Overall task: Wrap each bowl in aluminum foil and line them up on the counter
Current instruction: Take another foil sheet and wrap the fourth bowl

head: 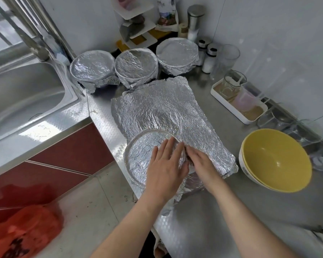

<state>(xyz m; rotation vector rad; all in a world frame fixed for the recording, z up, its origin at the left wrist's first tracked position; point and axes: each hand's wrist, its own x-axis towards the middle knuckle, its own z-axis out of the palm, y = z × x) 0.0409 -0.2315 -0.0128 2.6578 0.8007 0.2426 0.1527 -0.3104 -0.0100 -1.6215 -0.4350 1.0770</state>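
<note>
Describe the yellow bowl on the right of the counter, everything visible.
The yellow bowl is round and deep, glossy yellow inside, white outside, ceramic by its look. It stands upright, empty and unwrapped, nested in a second like bowl whose white rim shows below its left edge. The stack sits on the steel counter, right of the foil sheet and apart from it.

3 wrapped bowls behind foil sheet — sink left.

A home kitchen: a stainless steel sink and tap sit beside a metal tabletop, with salt shakers, a white corner rack, red cabinet fronts below and pale tiled walls behind.
</note>
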